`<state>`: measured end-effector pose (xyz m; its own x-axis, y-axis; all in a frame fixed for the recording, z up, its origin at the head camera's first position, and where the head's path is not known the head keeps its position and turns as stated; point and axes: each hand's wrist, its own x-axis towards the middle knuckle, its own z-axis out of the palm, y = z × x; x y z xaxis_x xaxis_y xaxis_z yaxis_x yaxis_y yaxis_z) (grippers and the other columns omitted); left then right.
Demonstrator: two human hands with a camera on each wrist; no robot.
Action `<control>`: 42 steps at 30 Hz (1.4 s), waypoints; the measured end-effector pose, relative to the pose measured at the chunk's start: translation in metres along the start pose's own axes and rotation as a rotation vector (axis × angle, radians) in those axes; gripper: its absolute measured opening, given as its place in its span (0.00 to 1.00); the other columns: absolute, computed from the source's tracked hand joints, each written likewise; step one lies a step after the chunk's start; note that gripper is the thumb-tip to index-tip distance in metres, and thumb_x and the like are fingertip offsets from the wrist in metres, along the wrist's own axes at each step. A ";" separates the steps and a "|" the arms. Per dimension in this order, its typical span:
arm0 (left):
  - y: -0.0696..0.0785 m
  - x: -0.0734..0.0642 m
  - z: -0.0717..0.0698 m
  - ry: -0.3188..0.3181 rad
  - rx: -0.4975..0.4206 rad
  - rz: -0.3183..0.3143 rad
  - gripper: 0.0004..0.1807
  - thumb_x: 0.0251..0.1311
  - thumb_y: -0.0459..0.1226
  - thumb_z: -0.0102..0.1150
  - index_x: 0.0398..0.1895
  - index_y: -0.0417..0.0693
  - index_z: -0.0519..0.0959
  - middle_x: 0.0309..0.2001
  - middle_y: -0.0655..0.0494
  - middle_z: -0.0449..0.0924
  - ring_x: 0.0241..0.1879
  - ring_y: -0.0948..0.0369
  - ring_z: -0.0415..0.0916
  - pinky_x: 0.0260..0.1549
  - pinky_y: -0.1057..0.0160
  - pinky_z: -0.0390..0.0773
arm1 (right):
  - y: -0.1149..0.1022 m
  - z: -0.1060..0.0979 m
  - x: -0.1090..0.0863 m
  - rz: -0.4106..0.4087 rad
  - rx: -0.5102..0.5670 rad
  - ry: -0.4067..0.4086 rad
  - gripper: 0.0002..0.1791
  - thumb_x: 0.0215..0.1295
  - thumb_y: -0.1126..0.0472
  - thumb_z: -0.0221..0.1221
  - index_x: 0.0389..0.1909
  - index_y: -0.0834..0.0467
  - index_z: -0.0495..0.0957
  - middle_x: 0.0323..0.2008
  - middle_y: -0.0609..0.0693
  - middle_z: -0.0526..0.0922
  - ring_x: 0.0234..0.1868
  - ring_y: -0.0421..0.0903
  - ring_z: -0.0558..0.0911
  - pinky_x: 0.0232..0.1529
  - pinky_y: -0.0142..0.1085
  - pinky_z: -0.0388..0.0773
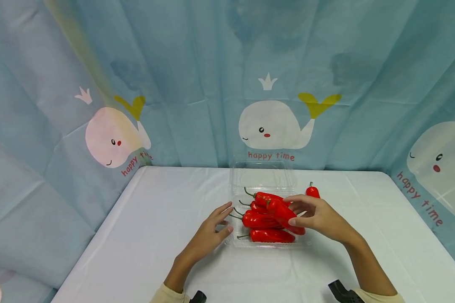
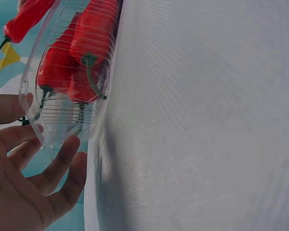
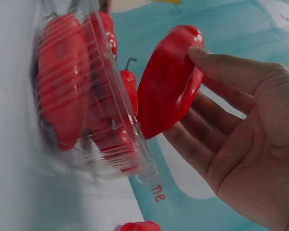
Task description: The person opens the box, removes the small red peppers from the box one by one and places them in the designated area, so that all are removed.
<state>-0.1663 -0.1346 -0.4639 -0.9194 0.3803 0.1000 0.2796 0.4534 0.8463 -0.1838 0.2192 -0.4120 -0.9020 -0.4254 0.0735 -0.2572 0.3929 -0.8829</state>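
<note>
In the head view several red peppers (image 1: 271, 235) with thin green stems lie in a clear plastic box (image 1: 265, 245). My right hand (image 1: 318, 216) pinches one red pepper (image 3: 168, 79) between thumb and fingers, tilted over the box's right side. My left hand (image 1: 208, 235) is beside the box's left end, fingers spread. In the left wrist view the fingers of the left hand (image 2: 33, 178) reach round the corner of the box (image 2: 62, 110); whether they touch it I cannot tell. Through the ribbed wall, peppers (image 3: 62, 82) show inside.
The box's clear lid (image 1: 263, 174) stands open at the back, towards the curtain (image 1: 197, 84) with printed whales. Another red pepper (image 1: 312, 191) lies on the white table (image 1: 155, 219) to the right of the box, behind my right hand.
</note>
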 end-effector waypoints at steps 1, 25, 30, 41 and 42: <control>0.000 0.000 0.000 0.000 0.001 -0.001 0.33 0.77 0.37 0.58 0.81 0.43 0.65 0.83 0.50 0.58 0.62 0.45 0.80 0.57 0.42 0.83 | 0.000 -0.001 0.000 0.001 0.003 0.008 0.28 0.65 0.58 0.72 0.66 0.53 0.79 0.54 0.54 0.85 0.53 0.55 0.85 0.46 0.40 0.88; 0.000 0.000 -0.001 0.008 0.011 0.005 0.32 0.77 0.39 0.59 0.81 0.45 0.66 0.83 0.51 0.59 0.62 0.45 0.81 0.56 0.43 0.84 | 0.009 -0.037 -0.012 0.084 0.029 0.220 0.32 0.73 0.56 0.66 0.74 0.58 0.71 0.57 0.62 0.79 0.48 0.45 0.87 0.46 0.40 0.88; -0.001 0.000 -0.001 0.008 0.011 0.010 0.32 0.77 0.40 0.59 0.81 0.44 0.66 0.83 0.51 0.59 0.61 0.46 0.81 0.55 0.44 0.84 | 0.014 -0.042 -0.012 0.125 0.025 0.260 0.35 0.74 0.53 0.66 0.77 0.59 0.68 0.59 0.64 0.79 0.48 0.39 0.87 0.47 0.38 0.87; -0.002 0.000 0.000 0.005 0.016 0.008 0.32 0.76 0.38 0.58 0.81 0.46 0.66 0.83 0.50 0.59 0.62 0.46 0.81 0.56 0.44 0.84 | 0.027 -0.052 -0.017 0.144 0.020 0.325 0.37 0.74 0.52 0.66 0.78 0.60 0.66 0.56 0.58 0.81 0.47 0.36 0.86 0.45 0.37 0.88; -0.002 0.000 0.000 0.006 0.015 0.008 0.32 0.76 0.38 0.58 0.81 0.46 0.66 0.83 0.49 0.59 0.62 0.46 0.81 0.56 0.44 0.84 | 0.029 -0.053 -0.017 0.149 0.020 0.331 0.38 0.74 0.51 0.66 0.78 0.60 0.66 0.56 0.58 0.81 0.47 0.36 0.86 0.45 0.37 0.88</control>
<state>-0.1670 -0.1354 -0.4652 -0.9186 0.3797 0.1101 0.2914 0.4622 0.8375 -0.1941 0.2807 -0.4139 -0.9933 -0.0768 0.0864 -0.1106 0.4136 -0.9037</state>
